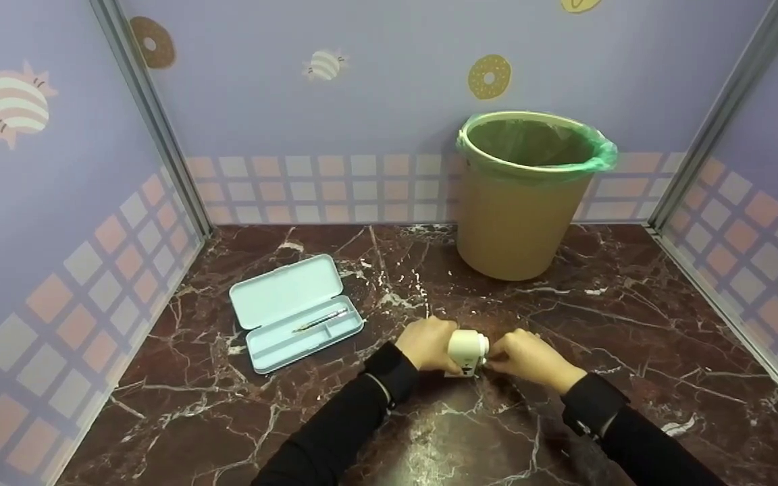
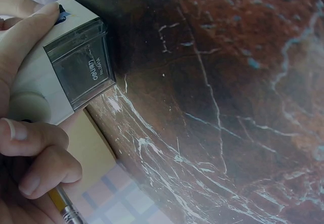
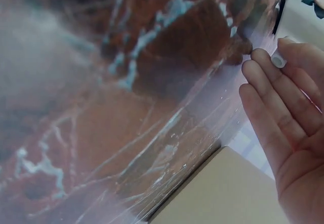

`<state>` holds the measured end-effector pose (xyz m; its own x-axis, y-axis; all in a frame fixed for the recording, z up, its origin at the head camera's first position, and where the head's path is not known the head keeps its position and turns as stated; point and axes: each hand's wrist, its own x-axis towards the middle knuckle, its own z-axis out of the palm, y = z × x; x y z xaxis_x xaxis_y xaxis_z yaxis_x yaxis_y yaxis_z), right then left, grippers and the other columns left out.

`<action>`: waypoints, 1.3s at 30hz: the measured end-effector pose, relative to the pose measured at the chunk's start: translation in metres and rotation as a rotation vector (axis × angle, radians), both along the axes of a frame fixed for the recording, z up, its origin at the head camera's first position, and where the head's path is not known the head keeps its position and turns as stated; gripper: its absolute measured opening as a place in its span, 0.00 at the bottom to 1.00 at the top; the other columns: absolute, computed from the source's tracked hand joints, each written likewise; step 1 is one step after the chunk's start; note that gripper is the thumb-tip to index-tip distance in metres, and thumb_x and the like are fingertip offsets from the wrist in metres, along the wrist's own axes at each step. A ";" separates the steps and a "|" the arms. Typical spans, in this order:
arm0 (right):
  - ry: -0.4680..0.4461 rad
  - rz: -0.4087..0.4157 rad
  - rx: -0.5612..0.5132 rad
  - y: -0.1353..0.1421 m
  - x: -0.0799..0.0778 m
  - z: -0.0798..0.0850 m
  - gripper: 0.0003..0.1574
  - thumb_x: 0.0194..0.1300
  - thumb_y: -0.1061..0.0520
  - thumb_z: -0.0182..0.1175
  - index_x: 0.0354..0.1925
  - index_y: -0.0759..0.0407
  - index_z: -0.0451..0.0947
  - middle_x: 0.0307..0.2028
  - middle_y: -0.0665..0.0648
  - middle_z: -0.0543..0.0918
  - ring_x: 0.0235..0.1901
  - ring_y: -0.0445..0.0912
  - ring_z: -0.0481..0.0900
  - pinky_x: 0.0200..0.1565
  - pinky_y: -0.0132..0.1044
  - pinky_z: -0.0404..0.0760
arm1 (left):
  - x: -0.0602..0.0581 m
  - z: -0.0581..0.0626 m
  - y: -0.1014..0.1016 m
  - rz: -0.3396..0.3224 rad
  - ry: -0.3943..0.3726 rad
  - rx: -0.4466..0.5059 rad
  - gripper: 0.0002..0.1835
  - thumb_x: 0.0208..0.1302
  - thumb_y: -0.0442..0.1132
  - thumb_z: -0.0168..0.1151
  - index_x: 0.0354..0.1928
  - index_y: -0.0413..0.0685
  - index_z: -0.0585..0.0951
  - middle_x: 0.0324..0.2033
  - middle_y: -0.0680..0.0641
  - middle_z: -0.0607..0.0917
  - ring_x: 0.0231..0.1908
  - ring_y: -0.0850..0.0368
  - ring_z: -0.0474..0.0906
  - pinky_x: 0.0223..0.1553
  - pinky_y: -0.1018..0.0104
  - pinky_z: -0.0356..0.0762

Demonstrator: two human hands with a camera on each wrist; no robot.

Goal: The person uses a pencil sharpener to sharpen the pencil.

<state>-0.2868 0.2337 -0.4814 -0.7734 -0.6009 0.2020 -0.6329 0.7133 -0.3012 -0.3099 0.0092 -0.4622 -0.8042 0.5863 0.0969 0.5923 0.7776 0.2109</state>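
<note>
A white crank pencil sharpener [image 1: 467,347] stands on the marbled tabletop between both hands. My left hand [image 1: 429,344] holds its body from the left side. In the left wrist view the sharpener's clear dark shavings drawer [image 2: 83,57] shows, and curled fingers of the same hand close on a yellow pencil [image 2: 62,199] with a metal ferrule. Whether the pencil's tip sits inside the sharpener is hidden. At the other side, my right hand [image 1: 531,358] pinches the small pale crank knob [image 3: 278,60] between thumb and index finger, its other fingers extended.
An open light-blue pencil case [image 1: 288,290] lies to the left, with a pencil [image 1: 321,320] in its tray. Towards the back right stands a tan bin [image 1: 517,223] with a green liner [image 1: 604,156]. Patterned partition walls [image 1: 389,101] enclose the tabletop.
</note>
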 end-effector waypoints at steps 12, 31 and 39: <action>0.023 0.013 0.005 0.001 0.009 0.001 0.03 0.59 0.61 0.72 0.28 0.54 0.88 0.27 0.47 0.90 0.24 0.34 0.81 0.28 0.34 0.80 | 0.001 0.000 0.000 0.011 -0.004 0.009 0.23 0.39 0.51 0.83 0.35 0.50 0.83 0.30 0.51 0.88 0.28 0.56 0.82 0.27 0.61 0.78; -0.062 -0.052 -0.004 0.005 0.002 0.020 0.22 0.53 0.53 0.77 0.46 0.62 0.87 0.33 0.55 0.91 0.25 0.38 0.80 0.32 0.36 0.82 | 0.000 0.001 0.008 0.019 -0.004 0.021 0.25 0.39 0.54 0.83 0.35 0.50 0.84 0.32 0.51 0.90 0.30 0.56 0.84 0.28 0.62 0.79; -0.021 -0.052 0.011 0.008 0.000 0.040 0.36 0.53 0.52 0.78 0.56 0.68 0.82 0.47 0.63 0.91 0.38 0.50 0.89 0.41 0.44 0.85 | -0.004 0.000 0.027 0.002 0.033 0.029 0.26 0.39 0.55 0.83 0.36 0.49 0.84 0.31 0.51 0.90 0.28 0.56 0.85 0.26 0.62 0.79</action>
